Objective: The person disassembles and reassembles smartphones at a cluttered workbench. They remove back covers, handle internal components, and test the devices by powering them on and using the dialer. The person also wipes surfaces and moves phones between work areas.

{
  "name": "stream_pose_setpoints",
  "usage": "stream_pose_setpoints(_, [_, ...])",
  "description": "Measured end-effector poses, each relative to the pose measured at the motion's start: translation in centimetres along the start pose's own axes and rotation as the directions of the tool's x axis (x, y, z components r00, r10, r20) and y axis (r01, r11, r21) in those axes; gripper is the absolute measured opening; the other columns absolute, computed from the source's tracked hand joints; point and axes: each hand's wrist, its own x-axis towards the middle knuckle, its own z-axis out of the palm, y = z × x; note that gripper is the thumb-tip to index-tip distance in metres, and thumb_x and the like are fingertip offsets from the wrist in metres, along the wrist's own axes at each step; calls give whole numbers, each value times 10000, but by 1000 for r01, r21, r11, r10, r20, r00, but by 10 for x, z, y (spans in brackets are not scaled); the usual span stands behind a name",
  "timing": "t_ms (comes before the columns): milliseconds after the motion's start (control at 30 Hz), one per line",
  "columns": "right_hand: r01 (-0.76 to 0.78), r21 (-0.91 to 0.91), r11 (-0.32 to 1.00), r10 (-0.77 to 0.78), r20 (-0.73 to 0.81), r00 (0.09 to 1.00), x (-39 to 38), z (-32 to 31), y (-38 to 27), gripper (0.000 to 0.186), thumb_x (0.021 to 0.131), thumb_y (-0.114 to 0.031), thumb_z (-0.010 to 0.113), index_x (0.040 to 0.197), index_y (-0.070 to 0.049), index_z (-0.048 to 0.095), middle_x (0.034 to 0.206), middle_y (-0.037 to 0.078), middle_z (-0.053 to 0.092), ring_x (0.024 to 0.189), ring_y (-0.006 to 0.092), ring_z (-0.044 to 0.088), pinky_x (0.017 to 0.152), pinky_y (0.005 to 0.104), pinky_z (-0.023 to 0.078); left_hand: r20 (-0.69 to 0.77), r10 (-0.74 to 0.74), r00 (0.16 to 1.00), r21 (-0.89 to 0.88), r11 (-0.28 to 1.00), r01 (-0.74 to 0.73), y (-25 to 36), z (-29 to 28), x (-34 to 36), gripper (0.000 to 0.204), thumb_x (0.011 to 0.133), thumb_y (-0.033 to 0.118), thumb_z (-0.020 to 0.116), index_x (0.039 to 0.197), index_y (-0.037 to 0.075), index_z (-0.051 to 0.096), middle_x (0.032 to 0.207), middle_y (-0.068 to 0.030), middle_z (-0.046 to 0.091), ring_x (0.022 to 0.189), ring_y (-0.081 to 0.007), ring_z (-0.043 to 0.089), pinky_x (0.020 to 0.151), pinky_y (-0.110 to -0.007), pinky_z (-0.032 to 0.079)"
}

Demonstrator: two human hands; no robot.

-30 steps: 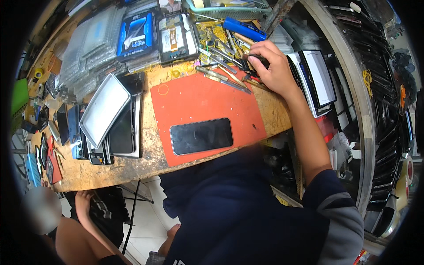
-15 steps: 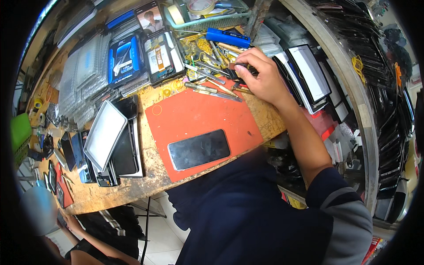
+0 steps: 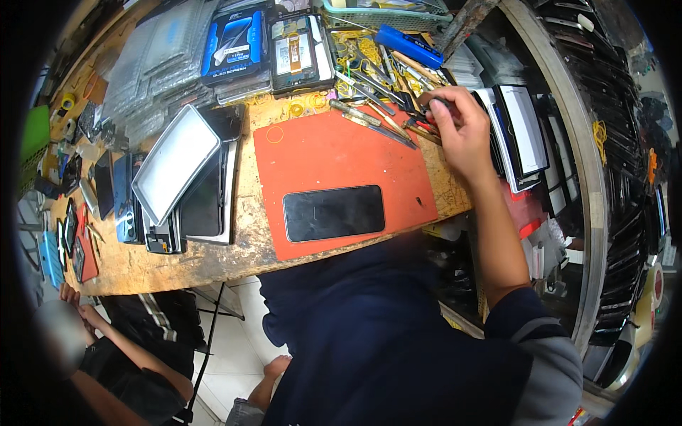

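My right hand [image 3: 465, 135] reaches over the tools at the right rear of the orange mat [image 3: 341, 156]. Its thumb and fingers are closed around a small dark object, mostly hidden by the fingers. Beside it lie tweezers [image 3: 387, 131], slim metal tools and a blue-handled screwdriver [image 3: 408, 48], among yellow bands. A smartphone [image 3: 334, 213] rests flat, its dark screen up, on the near part of the mat. My left hand is out of view.
Left of the mat are stacked phones under a white tray [image 3: 177, 163]. Farther back sit a blue screen box [image 3: 234, 44], an opened phone [image 3: 295, 57] and bubble-wrap sleeves [image 3: 153, 71]. White-and-black cases [image 3: 522, 131] stand at right. Another person's hands [image 3: 82, 312] show at lower left.
The whole view has shifted, so the mat and phone appear higher and farther right. My right hand has drawn slightly nearer over the tools, its fingers still closed.
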Motion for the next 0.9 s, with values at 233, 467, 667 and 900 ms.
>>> stream_pose_setpoints(233, [19, 40, 999, -23, 102, 994, -63, 23, -38, 163, 937, 32, 699, 1094, -11, 698, 917, 77, 642, 725, 160, 621, 640, 303, 503, -147, 31, 989, 113, 994, -14, -12, -62, 57, 633, 784, 100, 804, 1364, 3, 569, 1308, -228, 607, 1210, -369, 594, 1072, -461, 451])
stream_pose_setpoints(467, [-111, 111, 988, 108, 32, 994, -80, 20, -32, 187, 931, 53, 696, 1111, 0, 691, 924, 60, 623, 724, 123, 580, 640, 276, 477, 487, -49, 872, 204, 977, -59, -44, 68, 63, 731, 732, 221, 903, 1363, 17, 596, 1296, -195, 631, 1224, -390, 570, 1068, -484, 444])
stream_pose_setpoints(667, [-241, 218, 946, 224, 101, 969, -75, 10, -48, 202, 921, 49, 690, 1107, -29, 679, 936, 69, 613, 773, 159, 608, 674, 284, 487, 143, -87, 986, 312, 949, 39, -20, 86, 28, 702, 652, 283, 955, 1227, 29, 642, 1188, -189, 630, 1060, -381, 601, 958, -467, 461])
stream_pose_setpoints(900, [-36, 21, 999, 31, 227, 973, -78, 29, -67, 215, 864, 60, 740, 1057, -5, 670, 961, 125, 629, 774, 263, 673, 651, 386, 533, 174, -152, 973, 321, 943, 90, -27, 76, -6, 824, 656, 263, 961, 1352, 34, 585, 1225, -206, 621, 1098, -390, 589, 948, -488, 468])
